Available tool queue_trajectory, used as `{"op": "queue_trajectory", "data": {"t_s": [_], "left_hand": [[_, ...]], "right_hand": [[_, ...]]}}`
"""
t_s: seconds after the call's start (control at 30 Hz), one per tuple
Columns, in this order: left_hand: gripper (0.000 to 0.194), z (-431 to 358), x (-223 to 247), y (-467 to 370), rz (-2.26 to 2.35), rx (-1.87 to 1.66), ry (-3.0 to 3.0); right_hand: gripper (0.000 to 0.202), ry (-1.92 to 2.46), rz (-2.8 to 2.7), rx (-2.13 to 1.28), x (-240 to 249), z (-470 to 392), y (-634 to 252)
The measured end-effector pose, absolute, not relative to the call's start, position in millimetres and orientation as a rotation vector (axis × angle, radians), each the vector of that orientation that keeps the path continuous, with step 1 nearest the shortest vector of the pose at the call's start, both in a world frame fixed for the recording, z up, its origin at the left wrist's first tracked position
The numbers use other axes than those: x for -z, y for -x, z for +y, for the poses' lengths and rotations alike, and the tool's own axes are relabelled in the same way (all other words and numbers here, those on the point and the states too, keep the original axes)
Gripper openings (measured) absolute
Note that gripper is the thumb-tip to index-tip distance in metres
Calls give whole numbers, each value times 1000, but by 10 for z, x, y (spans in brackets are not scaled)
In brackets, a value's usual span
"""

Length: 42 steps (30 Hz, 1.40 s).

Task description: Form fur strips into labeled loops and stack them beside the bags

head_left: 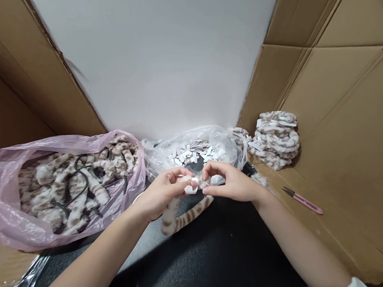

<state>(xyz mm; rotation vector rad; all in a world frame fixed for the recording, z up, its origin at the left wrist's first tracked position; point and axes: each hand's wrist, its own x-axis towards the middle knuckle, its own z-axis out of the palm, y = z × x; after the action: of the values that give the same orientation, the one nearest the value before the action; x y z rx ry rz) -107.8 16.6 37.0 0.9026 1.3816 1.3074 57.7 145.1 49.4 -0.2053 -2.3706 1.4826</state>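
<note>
Held a small white tag (189,190) in the left hand (164,190) and pinched a cream, brown-striped plush strip (188,219) narrowly in the right hand (231,182), above a black, grainy table (202,259); worked between brown cardboard walls (348,124), facing a smooth pale-grey panel (163,60).

Soft light pales the smooth white panel (166,64) before me; a broad shadow crosses my speckled black tabletop (196,260); the upper right corner blurs dark.
</note>
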Motion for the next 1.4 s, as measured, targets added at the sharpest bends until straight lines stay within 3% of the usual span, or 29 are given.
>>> {"op": "queue_trajectory", "data": {"t_s": [0.5, 0.8, 1.1, 1.4], "left_hand": [[24, 143, -390, 1066, 1625, -1321, -1216], [11, 104, -387, 1078, 2014, -1357, -1948], [15, 94, -303, 1134, 1888, -1163, -2788], [9, 153, -182, 1102, 1675, -1171, -3089]], "right_hand": [[8, 369, -2337, -1373, -460, 1363, -543], [25, 351, -2043, -1915, -448, 1368, -500], [40, 474, -1686, -2386, -373, 1397, -439], [44, 663, -1632, -2368, -208, 1425, -349]]}}
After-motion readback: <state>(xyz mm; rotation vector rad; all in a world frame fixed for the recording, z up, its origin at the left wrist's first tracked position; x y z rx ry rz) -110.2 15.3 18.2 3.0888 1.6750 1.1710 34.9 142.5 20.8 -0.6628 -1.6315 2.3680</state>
